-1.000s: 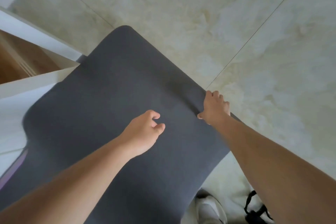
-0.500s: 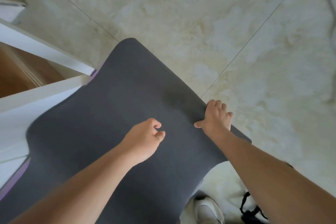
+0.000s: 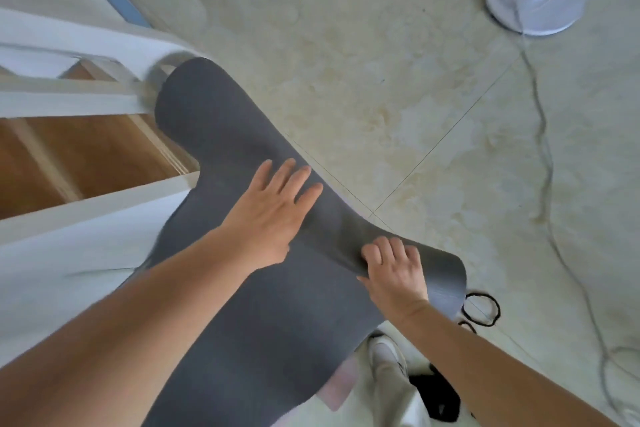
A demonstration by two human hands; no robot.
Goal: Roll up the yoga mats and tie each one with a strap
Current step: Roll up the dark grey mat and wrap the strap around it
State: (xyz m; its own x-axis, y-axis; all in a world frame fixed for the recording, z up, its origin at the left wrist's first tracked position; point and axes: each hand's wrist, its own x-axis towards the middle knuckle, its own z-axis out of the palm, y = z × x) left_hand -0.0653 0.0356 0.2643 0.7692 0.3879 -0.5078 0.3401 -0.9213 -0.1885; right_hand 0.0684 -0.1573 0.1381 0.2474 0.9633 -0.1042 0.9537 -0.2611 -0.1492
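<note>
The near end of the grey mat (image 3: 242,315) runs out of the bottom edge, and both forearms cover part of it; we cannot tell how much of it lies flat. A pale purple edge (image 3: 341,381) peeks from under it near the bottom, too little for us to say what it belongs to. Right of that a white shoe (image 3: 386,354) shows only its toe, and a black thing (image 3: 440,395) beside it is half hidden by the right forearm. The fan base (image 3: 533,0) is cut off at the top right corner; its cord (image 3: 543,135) trails down the tiled floor (image 3: 381,80), blurred toward the edge.

The mat spreads from the white wooden frame (image 3: 86,97) on the left, its far corner against the frame, to a rounded corner on the right, just beside a black strap (image 3: 483,308) looped on the floor.

The left hand (image 3: 273,215) lies flat on the mat, fingers straight and spread, palm down; the right hand (image 3: 394,274) has its fingers curled over a raised fold near the right corner, gripping the mat, thumb pointing left.
</note>
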